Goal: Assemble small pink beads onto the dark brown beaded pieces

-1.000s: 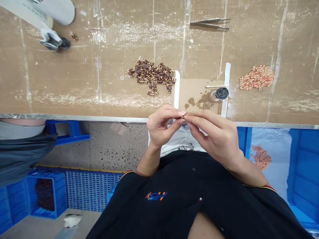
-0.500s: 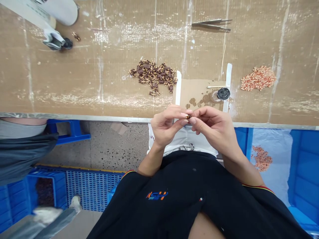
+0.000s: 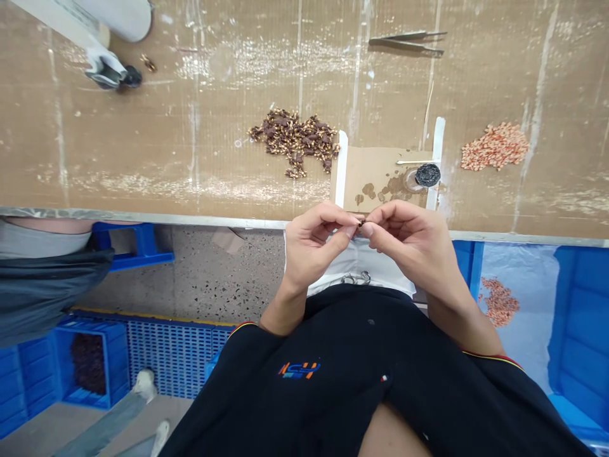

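Note:
Over the table's front edge my left hand (image 3: 318,246) and my right hand (image 3: 413,240) meet, fingertips pinched together. Between them is a tiny dark piece (image 3: 360,223) with a light tip, mostly covered by the fingers. Beyond my hands lies a stained cardboard sheet (image 3: 364,166) edged with white tape. On its right side sit a small round container with a black top (image 3: 427,174) and a cotton swab (image 3: 417,162). Left of the sheet spreads a pile of dark brown pieces with gold tips (image 3: 295,141). A pile of small orange-pink pieces (image 3: 495,147) lies to the right.
Metal tweezers (image 3: 406,43) lie at the back of the table (image 3: 228,95). A white tool-like object (image 3: 107,66) stands far left. Blue crates stand below, one holding dark pieces (image 3: 88,362), another orange-pink pieces (image 3: 499,302) on white lining. A person's dark clothing (image 3: 47,285) shows left.
The view has shifted slightly. My left fingers have turned a little around the small piece, and less of it shows. At lower left, the other person's feet have moved.

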`<state>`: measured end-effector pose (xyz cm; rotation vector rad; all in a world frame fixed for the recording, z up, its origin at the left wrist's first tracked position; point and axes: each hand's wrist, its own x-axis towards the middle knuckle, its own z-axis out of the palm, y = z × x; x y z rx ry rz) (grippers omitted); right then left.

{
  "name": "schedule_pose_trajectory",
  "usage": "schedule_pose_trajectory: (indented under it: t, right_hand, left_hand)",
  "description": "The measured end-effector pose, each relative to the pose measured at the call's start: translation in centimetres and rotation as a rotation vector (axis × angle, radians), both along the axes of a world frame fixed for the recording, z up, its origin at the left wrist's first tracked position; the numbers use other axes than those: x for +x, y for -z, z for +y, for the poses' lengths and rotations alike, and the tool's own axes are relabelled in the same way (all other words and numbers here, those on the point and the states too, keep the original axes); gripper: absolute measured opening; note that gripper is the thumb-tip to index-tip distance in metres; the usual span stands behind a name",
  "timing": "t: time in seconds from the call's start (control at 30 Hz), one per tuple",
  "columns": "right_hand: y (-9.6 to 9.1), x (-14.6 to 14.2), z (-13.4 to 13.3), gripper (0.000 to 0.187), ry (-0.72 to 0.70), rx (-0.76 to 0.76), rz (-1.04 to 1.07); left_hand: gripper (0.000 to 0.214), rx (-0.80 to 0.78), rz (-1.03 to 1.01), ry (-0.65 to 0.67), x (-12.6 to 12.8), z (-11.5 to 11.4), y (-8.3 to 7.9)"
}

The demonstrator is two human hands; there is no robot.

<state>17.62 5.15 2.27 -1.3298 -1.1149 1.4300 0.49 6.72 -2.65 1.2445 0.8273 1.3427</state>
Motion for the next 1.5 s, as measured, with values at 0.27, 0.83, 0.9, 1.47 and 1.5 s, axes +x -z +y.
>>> schedule_pose_trajectory:
  t: [0.27,0.83,0.9,1.47,1.5]
  right_hand:
    - [-0.1,0.4,-0.1,0.046,-0.067,0.016,-0.095]
    - [-0.2,1.4,0.7,0.052,-0.149,-0.044,-0.061]
    - [-0.2,1.3,0.7,0.052,-0.135,-0.057,-0.032]
    - [1.2,1.5,1.1,0.054,-0.14,-0.157,0.053]
    - [1.3,1.4,1.1,0.054,-0.141,-0.161,0.056]
  left_hand:
    - [0.012,-0.068,-0.007,0.032,-0.2,-0.1,-0.6]
    - [0.014,-0.206,-0.071,0.148,0.0,0.5,0.0]
    - [0.018,-0.256,-0.064,0.141,0.0,0.5,-0.2]
    - [0.029,-0.44,-0.055,0.182,-0.1,0.7,-0.2]
    - [0.029,-0.451,-0.052,0.193,-0.3,0.7,-0.2]
